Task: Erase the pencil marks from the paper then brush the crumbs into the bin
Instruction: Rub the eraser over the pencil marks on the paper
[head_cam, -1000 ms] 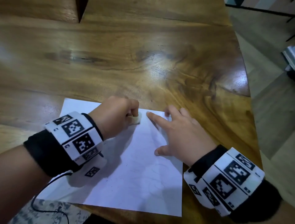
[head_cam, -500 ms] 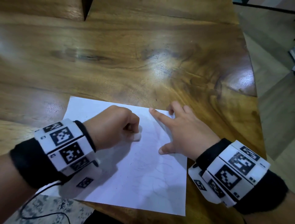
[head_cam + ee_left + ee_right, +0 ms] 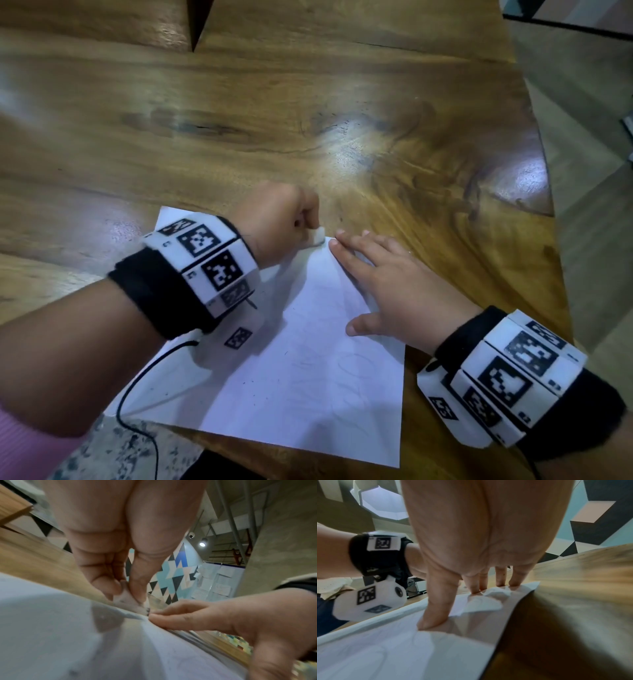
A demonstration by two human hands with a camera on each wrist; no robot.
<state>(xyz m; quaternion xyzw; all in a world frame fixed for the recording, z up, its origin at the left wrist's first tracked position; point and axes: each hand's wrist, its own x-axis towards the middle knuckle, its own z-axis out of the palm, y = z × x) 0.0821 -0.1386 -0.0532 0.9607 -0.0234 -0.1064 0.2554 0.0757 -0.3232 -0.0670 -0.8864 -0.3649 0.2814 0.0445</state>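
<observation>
White eraser [image 3: 317, 236] pinched in left hand [image 3: 279, 219] grip; right hand [image 3: 387, 284] flat, fingers straight, pressing paper [image 3: 308, 387].

Your paper [image 3: 291, 377] lies on the tabletop [image 3: 308, 120] at its near edge, set askew, with one corner pointing away from you. Your left hand [image 3: 277, 222] sits over that far corner with the eraser [image 3: 317, 236] in its grip, the eraser down at the paper's far edge. Your right hand [image 3: 387, 284] lies just right of it, flat on the paper's right side, its fingertips [image 3: 334, 244] near the eraser and its thumb on the sheet nearer you.
</observation>
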